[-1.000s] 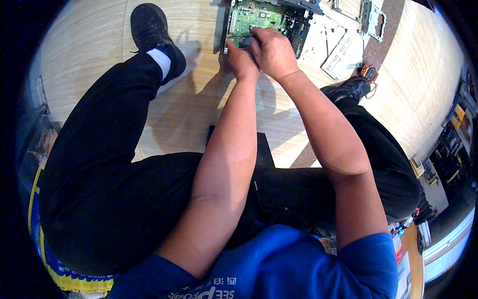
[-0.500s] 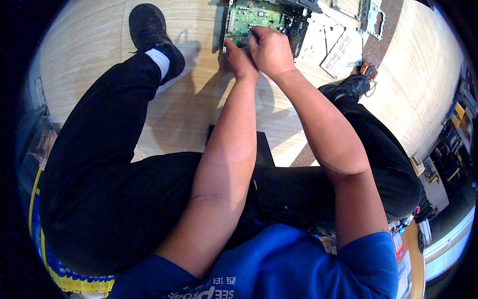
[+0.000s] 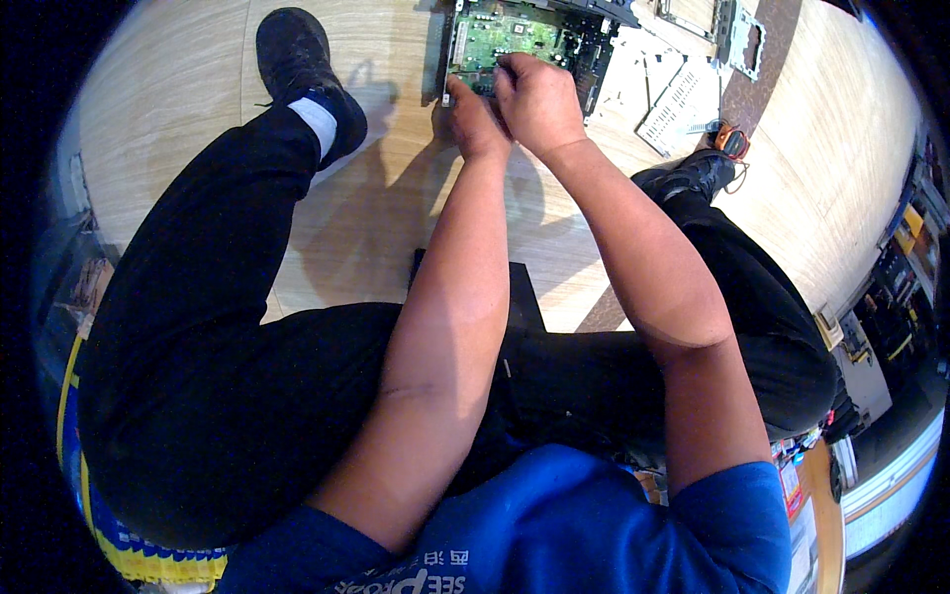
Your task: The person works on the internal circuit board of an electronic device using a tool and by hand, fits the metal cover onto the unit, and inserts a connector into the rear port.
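One green circuit board point(image 3: 507, 42) extends beyond left hand point(image 3: 478, 125) and curled right hand point(image 3: 541, 104), grips hidden from view.

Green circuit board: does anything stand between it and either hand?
Nothing visible does: the right hand is over the green circuit board, the left hand at its near edge. The slotted metal plate lies off to the right. What the hands cover is hidden.

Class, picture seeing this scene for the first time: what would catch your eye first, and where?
First, the green board at top centre, with the left hand and right hand close together at its near side. Then the bright blue shirt along the bottom.
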### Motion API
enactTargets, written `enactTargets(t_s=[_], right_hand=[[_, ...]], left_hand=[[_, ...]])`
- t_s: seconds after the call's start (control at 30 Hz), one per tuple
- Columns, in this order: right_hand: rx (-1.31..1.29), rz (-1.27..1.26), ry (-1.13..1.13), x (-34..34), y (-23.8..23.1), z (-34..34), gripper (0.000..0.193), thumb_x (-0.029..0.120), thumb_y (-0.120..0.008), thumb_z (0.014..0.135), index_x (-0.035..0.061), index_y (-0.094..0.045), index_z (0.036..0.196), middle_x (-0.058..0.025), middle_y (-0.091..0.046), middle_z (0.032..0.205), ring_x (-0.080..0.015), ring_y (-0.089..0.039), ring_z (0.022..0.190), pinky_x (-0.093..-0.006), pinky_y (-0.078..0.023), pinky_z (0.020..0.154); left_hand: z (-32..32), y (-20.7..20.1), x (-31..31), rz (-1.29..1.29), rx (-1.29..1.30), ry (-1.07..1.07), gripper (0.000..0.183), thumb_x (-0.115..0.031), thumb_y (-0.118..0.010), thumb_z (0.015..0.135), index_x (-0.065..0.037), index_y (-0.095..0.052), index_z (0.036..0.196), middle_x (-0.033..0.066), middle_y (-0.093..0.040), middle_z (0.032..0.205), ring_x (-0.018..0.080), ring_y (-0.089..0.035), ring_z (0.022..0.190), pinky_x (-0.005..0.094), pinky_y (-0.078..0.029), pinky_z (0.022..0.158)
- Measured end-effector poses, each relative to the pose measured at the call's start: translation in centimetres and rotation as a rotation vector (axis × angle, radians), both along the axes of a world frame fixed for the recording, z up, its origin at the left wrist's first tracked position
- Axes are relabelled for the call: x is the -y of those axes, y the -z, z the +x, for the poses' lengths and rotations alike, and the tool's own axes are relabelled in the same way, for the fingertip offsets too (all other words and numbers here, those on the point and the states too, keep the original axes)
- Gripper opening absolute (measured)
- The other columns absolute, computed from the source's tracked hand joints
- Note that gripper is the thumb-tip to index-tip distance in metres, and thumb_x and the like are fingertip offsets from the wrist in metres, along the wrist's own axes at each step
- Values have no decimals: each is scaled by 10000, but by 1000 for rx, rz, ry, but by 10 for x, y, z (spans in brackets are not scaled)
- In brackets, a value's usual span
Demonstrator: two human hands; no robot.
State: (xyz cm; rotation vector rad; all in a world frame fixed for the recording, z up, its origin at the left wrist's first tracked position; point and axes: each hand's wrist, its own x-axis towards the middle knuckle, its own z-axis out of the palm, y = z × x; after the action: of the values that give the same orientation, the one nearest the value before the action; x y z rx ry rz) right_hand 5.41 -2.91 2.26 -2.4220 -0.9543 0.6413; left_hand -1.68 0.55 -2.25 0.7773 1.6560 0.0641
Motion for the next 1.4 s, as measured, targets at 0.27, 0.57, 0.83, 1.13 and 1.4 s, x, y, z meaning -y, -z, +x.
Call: enactTargets(t_s=[0.27,0.57,0.83,1.13,1.4], right_hand=[[62,74,-230,-10,-11,-6,188,174,-629,838,37,-660,962,-204,-661,850,-378,-651,795,-458,-537,716],[137,-125,-452,-16,-24,-9,142,149,-581,818,36,-632,887,-180,-641,886,-355,-678,811,-431,-569,716],[121,-237,-519,-26,-30,-17,151,119,-575,817,20,-633,917,-197,-650,934,-348,-686,861,-418,-574,743],[94,-245,-421,2,-26,1,176,173,-620,823,48,-620,947,-190,-638,878,-368,-662,819,-455,-550,715],[125,-145,-285,24,-6,14,119,114,-610,793,27,-567,861,-219,-628,829,-401,-635,789,-474,-528,710]], left_hand=[[-10,78,7,-157,733,-730,694,-572,-304,992,47,-599,1102,164,-685,1019,280,-638,958,376,-496,844],[-12,95,20,429,-362,1079,326,-328,-465,979,-71,-546,1161,136,-614,1128,279,-650,989,389,-523,788],[-16,105,31,918,-540,1341,340,-255,-465,972,-61,-509,1248,97,-634,1083,230,-641,1011,354,-518,787],[9,100,51,658,-472,1411,321,-269,-435,991,-88,-550,1230,95,-654,1057,197,-641,999,332,-502,796],[18,100,52,-93,43,582,648,-517,-316,1014,49,-532,1245,223,-477,1402,266,-484,1269,335,-302,1099]])
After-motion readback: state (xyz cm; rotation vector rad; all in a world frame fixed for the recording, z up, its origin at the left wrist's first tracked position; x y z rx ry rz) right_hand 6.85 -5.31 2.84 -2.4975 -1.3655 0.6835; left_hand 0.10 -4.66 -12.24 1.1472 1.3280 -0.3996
